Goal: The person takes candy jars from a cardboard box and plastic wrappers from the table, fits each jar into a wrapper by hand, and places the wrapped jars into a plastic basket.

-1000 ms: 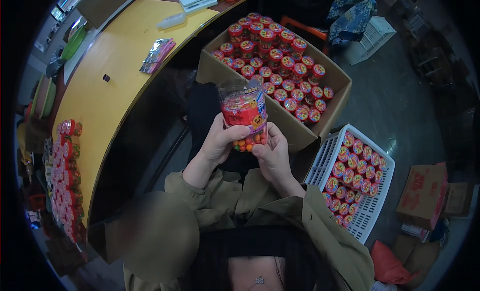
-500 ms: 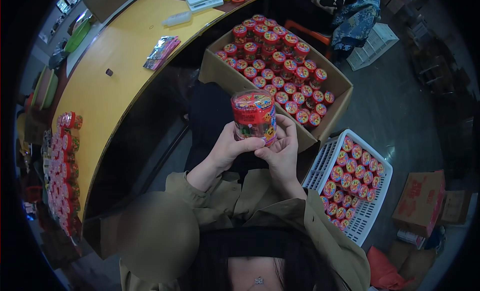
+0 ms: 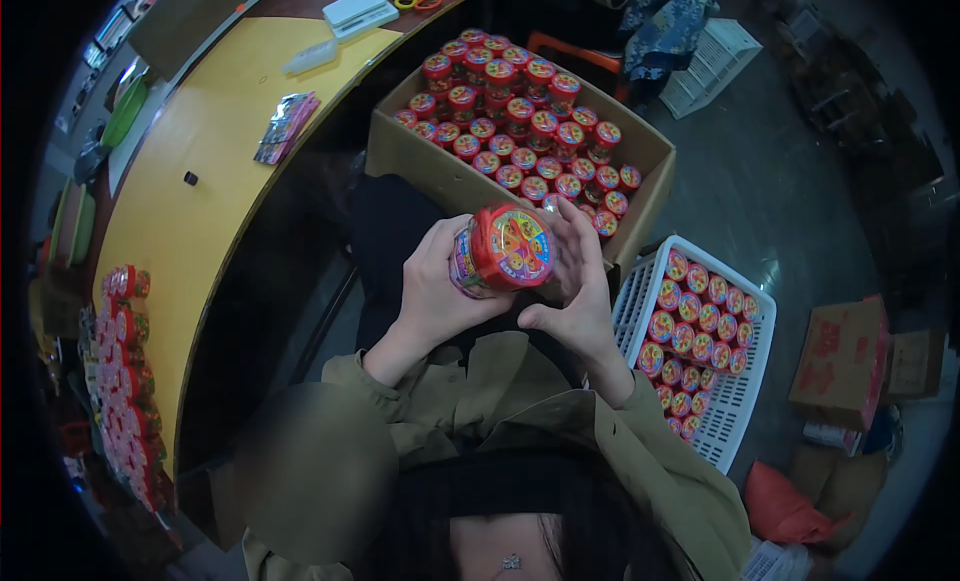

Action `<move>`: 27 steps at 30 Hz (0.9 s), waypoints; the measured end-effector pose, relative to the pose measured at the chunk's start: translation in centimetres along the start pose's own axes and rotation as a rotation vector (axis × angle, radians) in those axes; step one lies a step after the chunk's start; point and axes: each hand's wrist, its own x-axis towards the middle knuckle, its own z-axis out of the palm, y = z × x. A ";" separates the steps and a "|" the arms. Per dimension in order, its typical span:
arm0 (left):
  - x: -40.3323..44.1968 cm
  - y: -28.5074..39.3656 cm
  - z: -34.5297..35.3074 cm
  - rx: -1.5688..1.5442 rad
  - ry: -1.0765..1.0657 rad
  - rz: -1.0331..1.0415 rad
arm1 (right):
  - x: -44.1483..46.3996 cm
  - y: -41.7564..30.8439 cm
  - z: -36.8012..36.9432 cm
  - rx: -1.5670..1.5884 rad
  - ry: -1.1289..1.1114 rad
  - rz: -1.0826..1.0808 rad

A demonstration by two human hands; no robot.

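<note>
One clasping left hand (image 3: 430, 281) holds the jar (image 3: 505, 249) on the near side of the box (image 3: 425, 161); the jar should be light, stiff, slippery, best gripped round its middle; the right hand (image 3: 583, 303), also before the box, curves open, contact unclear

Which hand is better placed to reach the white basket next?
Right, most likely: the right hand looks open and is nearer the white basket, while the left hand holds the jar.
</note>
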 end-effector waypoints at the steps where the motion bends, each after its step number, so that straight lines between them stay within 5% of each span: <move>1: 0.1 0.3 0.3 0.073 0.035 0.069 | -0.2 -1.1 0.0 0.067 -0.017 0.041; 11: -0.4 1.2 3.9 0.171 -0.405 0.103 | -6.5 -1.7 -7.6 -0.194 0.351 0.182; 15: 1.6 -3.7 -1.2 0.333 -0.168 -0.062 | -14.3 -4.0 -17.3 -0.781 0.781 0.138; 17: 2.9 -9.1 -5.9 0.368 0.027 -0.210 | -18.9 -3.6 -21.3 -1.226 0.964 0.355; 20: 6.1 -15.6 -14.8 0.848 0.198 0.079 | -24.5 -1.2 -24.7 -1.241 0.901 0.658; 22: 8.1 -19.5 -21.0 1.209 0.241 0.254 | -27.0 1.4 -25.4 -1.132 0.746 0.673; 27: 9.4 -24.7 -27.2 1.536 0.240 0.037 | -26.5 5.8 -24.2 -1.013 0.673 0.648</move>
